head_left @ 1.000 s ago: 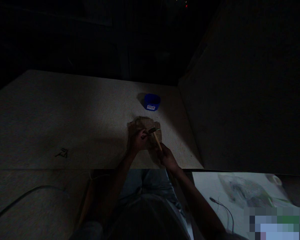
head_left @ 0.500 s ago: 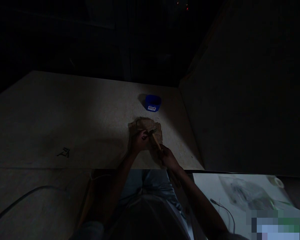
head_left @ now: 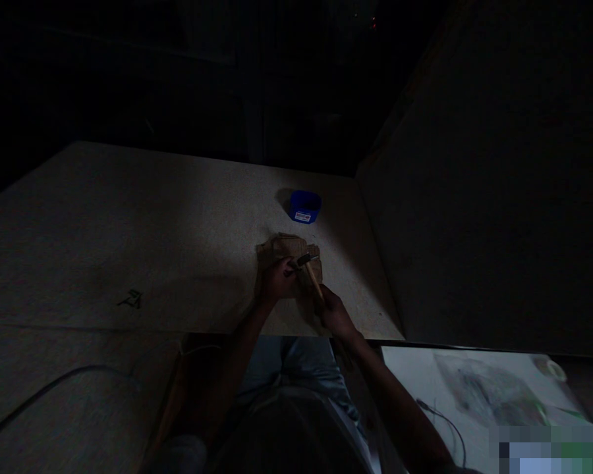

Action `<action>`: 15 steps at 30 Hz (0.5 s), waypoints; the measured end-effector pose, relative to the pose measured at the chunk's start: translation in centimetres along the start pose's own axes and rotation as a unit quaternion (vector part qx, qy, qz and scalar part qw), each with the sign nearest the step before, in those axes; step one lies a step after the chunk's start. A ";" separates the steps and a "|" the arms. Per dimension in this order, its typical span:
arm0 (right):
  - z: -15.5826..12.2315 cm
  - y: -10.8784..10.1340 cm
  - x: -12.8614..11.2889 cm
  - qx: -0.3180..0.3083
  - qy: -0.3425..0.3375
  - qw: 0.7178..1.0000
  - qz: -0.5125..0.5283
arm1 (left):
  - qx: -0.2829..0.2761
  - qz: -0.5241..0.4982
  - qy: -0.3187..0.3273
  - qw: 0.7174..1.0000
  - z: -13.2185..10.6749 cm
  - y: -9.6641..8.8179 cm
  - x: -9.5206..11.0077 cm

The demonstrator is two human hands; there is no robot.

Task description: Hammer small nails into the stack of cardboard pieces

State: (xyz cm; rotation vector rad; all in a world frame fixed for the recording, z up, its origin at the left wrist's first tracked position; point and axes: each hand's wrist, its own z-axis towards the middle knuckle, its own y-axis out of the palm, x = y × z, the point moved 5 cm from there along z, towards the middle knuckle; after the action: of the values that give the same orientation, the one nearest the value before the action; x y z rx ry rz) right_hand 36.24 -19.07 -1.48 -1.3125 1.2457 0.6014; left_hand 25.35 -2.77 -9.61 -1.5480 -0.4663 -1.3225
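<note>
My right hand point(head_left: 337, 313) is wrapped round the handle of a hammer point(head_left: 314, 282), its head over the cardboard point(head_left: 289, 246) on the table point(head_left: 202, 217). My left hand point(head_left: 277, 280) is just beside that head, fingers bent; I cannot tell whether it grips anything. A blue bin point(head_left: 305, 212) stands beyond the cardboard.

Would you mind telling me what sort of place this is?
Probably a dimly lit workshop: the right hand holds a hammer, what looks like cardboard lies on the tabletop, and small dark pieces lie further left.
</note>
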 end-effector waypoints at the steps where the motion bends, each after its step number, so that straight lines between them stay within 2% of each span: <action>1: 0.2 0.0 0.1 -0.004 -0.002 1.000 -0.004 | -0.002 0.000 -0.004 1.000 0.0 0.0 0.0; 4: 0.5 -0.2 0.2 -0.015 -0.004 1.000 -0.007 | -0.007 -0.002 -0.007 1.000 0.1 0.1 0.1; 10: 0.1 -0.2 0.2 0.006 0.020 0.999 0.030 | -0.010 0.006 0.013 1.000 0.2 -0.1 0.4; 15: 0.4 0.6 -0.4 -0.026 0.017 0.999 0.006 | -0.014 0.013 0.018 1.000 0.4 -0.1 0.2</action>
State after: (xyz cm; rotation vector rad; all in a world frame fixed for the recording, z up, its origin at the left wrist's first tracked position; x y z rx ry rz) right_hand 35.69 -18.43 -1.44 -1.3638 1.2749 0.6254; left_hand 25.52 -2.49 -9.36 -1.5469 -0.4053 -1.3394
